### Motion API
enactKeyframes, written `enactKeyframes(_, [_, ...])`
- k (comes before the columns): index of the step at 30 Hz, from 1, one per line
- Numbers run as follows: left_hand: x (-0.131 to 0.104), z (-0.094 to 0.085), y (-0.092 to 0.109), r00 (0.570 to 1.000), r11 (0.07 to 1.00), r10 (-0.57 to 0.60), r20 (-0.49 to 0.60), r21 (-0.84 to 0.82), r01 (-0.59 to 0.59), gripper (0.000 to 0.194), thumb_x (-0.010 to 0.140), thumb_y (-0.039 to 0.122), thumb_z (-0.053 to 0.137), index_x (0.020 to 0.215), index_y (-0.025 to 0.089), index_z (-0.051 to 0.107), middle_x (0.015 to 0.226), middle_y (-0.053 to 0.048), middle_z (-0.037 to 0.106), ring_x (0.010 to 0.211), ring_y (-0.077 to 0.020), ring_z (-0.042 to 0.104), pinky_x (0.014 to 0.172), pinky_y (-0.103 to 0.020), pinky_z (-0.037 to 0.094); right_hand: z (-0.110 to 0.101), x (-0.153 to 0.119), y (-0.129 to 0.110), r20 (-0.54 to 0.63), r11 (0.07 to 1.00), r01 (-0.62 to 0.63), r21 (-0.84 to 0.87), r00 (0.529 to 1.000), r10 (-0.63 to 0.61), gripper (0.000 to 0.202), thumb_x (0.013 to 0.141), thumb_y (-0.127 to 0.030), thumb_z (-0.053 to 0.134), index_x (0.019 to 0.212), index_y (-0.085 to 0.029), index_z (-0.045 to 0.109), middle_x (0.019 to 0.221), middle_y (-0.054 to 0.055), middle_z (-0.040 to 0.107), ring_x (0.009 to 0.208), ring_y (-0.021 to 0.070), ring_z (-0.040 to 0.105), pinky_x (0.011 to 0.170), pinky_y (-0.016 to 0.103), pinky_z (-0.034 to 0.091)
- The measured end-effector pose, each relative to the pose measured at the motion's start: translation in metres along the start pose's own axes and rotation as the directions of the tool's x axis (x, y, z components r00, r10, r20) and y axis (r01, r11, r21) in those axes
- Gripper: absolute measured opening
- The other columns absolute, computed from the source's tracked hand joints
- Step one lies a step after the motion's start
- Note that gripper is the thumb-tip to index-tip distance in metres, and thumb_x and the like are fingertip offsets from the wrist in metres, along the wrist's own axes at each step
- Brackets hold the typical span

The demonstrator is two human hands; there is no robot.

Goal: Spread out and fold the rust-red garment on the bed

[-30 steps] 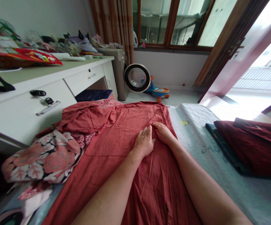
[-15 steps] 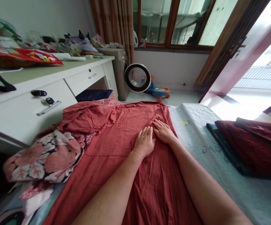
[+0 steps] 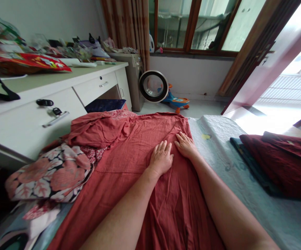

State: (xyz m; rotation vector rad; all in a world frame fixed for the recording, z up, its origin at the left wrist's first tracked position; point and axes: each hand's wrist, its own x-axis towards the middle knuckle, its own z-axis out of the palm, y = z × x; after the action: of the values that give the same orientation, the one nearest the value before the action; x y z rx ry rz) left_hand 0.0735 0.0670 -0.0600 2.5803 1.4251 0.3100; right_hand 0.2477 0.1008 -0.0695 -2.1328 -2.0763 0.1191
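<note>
A rust-red cloth garment [image 3: 129, 156] lies spread over the bed, creased along its lower middle and bunched at its far left. My left hand [image 3: 161, 158] rests flat on it near the centre, fingers stretched forward. Just to the right, my right hand [image 3: 186, 145] also lies flat on the red fabric, close to its right edge. Neither hand grips anything. Beside the garment on the left is a crumpled floral cloth [image 3: 53, 173] in pink, black and white.
Folded dark red and green clothes [image 3: 280, 163] lie on the pale blue bed cover [image 3: 218, 152] at right. A white desk [image 3: 88, 85] with cluttered top stands left. Beyond the bed are a washing machine with its round door [image 3: 153, 86] open and a blue-orange ride-on toy [image 3: 176, 100].
My right hand has slid slightly to the right over the red fabric, widening the gap between my hands. My left hand stays in nearly the same place.
</note>
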Motion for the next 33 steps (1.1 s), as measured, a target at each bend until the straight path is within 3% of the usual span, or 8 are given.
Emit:
enactKeyframes(6, [0.0005, 0.0023, -0.001, 1.0, 1.0, 0.009, -0.007, 0.006, -0.009, 0.056, 0.097, 0.037, 0.044, 0.149, 0.017, 0.037, 0.158, -0.015, 0.033, 0.145, -0.0284, 0.031, 0.119, -0.044, 0.025, 0.0004, -0.0013, 0.0016, -0.042, 0.997, -0.073, -0.009, 0.996, 0.073, 0.053, 0.098, -0.032, 0.034, 0.147, -0.015, 0.04, 0.159, 0.011, 0.032, 0.145, 0.0257, 0.031, 0.117, 0.043, 0.027])
enactKeyframes(12, [0.0004, 0.0036, -0.001, 1.0, 1.0, 0.011, -0.022, 0.024, -0.01, 0.055, 0.098, 0.037, 0.044, 0.148, 0.017, 0.038, 0.157, -0.016, 0.034, 0.144, -0.028, 0.033, 0.118, -0.044, 0.027, -0.0015, -0.0049, 0.003, -0.169, 0.995, -0.092, 0.037, 0.981, 0.097, 0.042, 0.093, -0.021, 0.039, 0.131, -0.016, 0.057, 0.149, 0.012, 0.048, 0.137, 0.0265, 0.042, 0.114, 0.045, 0.03])
enactKeyframes(14, [0.0005, 0.0043, -0.001, 1.0, 1.0, 0.009, -0.019, 0.025, -0.009, 0.055, 0.098, 0.036, 0.044, 0.149, 0.016, 0.038, 0.158, -0.016, 0.034, 0.145, -0.028, 0.032, 0.118, -0.044, 0.027, -0.0025, -0.0052, 0.0031, -0.248, 0.997, -0.023, 0.07, 0.968, 0.04, 0.041, 0.088, -0.019, 0.045, 0.126, -0.017, 0.061, 0.145, 0.011, 0.052, 0.135, 0.027, 0.043, 0.114, 0.045, 0.03])
enactKeyframes(18, [0.001, 0.006, -0.0015, 1.0, 1.0, -0.002, -0.009, 0.01, 0.002, 0.058, 0.099, 0.036, 0.041, 0.15, 0.01, 0.034, 0.158, -0.016, 0.034, 0.147, -0.027, 0.029, 0.12, -0.044, 0.024, -0.0025, -0.0042, 0.0007, -0.371, 0.938, 0.286, 0.196, 0.907, -0.199, 0.04, 0.083, -0.012, 0.047, 0.118, -0.018, 0.067, 0.126, 0.009, 0.064, 0.119, 0.0218, 0.054, 0.107, 0.037, 0.041])
enactKeyframes(20, [0.0011, 0.0064, -0.0016, 1.0, 1.0, -0.011, -0.014, 0.006, 0.011, 0.059, 0.099, 0.036, 0.04, 0.15, 0.008, 0.033, 0.157, -0.016, 0.034, 0.147, -0.0267, 0.029, 0.121, -0.043, 0.023, -0.0009, -0.0032, -0.0006, -0.352, 0.886, 0.388, 0.252, 0.89, -0.289, 0.038, 0.083, -0.009, 0.046, 0.11, -0.019, 0.07, 0.114, 0.007, 0.069, 0.108, 0.0198, 0.06, 0.102, 0.034, 0.045])
enactKeyframes(23, [0.0009, 0.0058, -0.0013, 1.0, 1.0, -0.017, -0.022, 0.003, 0.017, 0.059, 0.098, 0.036, 0.041, 0.149, 0.006, 0.034, 0.157, -0.017, 0.034, 0.146, -0.0269, 0.03, 0.12, -0.043, 0.024, 0.0022, -0.0018, -0.0008, -0.301, 0.854, 0.436, 0.282, 0.886, -0.353, 0.035, 0.084, -0.009, 0.047, 0.105, -0.02, 0.072, 0.11, 0.006, 0.07, 0.104, 0.0191, 0.062, 0.1, 0.034, 0.046])
enactKeyframes(33, [0.0013, 0.0059, -0.0018, 1.0, 1.0, -0.001, -0.018, 0.013, 0.001, 0.06, 0.098, 0.036, 0.043, 0.15, 0.006, 0.033, 0.158, -0.018, 0.033, 0.146, -0.0276, 0.03, 0.12, -0.043, 0.025, 0.0064, 0.0013, -0.0012, -0.124, 0.936, 0.306, 0.174, 0.95, -0.287, 0.048, 0.091, -0.016, 0.04, 0.136, -0.016, 0.057, 0.142, 0.01, 0.055, 0.132, 0.0196, 0.048, 0.113, 0.036, 0.036])
